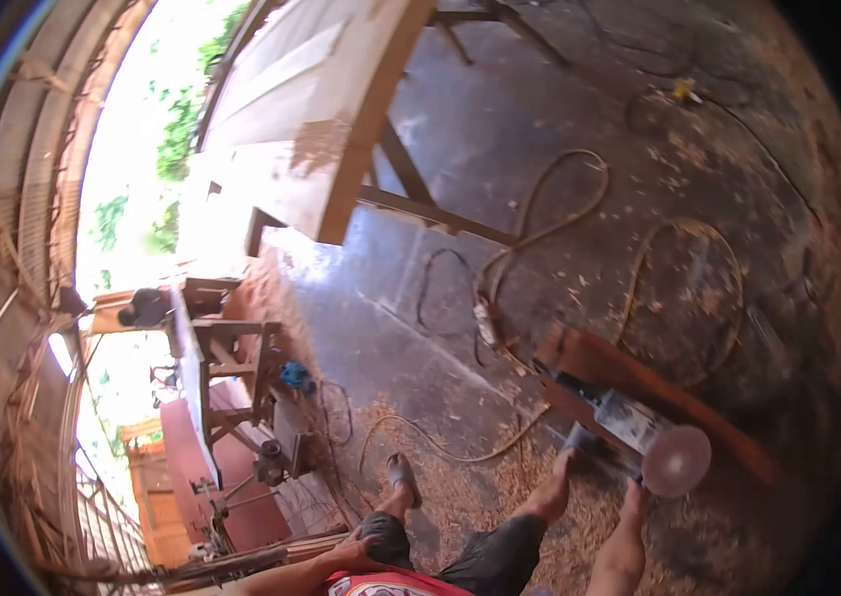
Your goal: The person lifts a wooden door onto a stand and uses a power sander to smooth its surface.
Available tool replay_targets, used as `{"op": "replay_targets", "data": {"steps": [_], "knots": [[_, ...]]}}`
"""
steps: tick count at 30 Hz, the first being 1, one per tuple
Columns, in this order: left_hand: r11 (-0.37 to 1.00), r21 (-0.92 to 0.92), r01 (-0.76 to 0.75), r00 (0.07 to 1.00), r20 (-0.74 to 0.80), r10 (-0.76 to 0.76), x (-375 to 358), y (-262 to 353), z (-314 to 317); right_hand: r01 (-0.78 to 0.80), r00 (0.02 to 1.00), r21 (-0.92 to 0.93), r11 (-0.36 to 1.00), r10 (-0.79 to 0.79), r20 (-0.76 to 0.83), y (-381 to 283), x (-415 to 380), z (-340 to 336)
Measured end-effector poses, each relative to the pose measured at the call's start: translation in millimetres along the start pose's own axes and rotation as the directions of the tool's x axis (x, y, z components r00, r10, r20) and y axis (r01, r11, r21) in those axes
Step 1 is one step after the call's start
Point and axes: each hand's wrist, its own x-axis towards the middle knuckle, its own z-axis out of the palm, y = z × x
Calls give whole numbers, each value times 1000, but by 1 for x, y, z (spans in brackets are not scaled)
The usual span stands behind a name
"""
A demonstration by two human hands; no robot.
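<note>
My left hand (352,547) lies on my thigh by the dark shorts, its fingers stretched out and nothing in it. My right arm reaches down and out to the right, and my right hand (635,493) is at an angle grinder (629,421), closed about its dark side handle as far as I can see. Some of those fingers are hidden by the tool. A round, pale sanding disc (677,461) faces up at the grinder's head. Beneath and beside the tool is a reddish-brown wooden board (669,394). My sandalled foot stands just left of it.
A long wooden tabletop (341,149) on trestle legs rises ahead. Yellowish cords (540,214) loop across the dark floor among wood shavings (480,487). To the left are a wooden workbench (232,372), a blue power tool (295,375) and another person (149,307).
</note>
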Motion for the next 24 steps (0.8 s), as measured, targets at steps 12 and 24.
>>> {"op": "replay_targets", "data": {"steps": [12,24], "knots": [[736,-521,-433,901,-281,331,1,133,-42,-13,1000,-24,1000,12,-8,-36,13,15],[493,-406,-769,624,-309,718,32,277,-76,247,958,111,963,-260,122,-195,-212,20]]}}
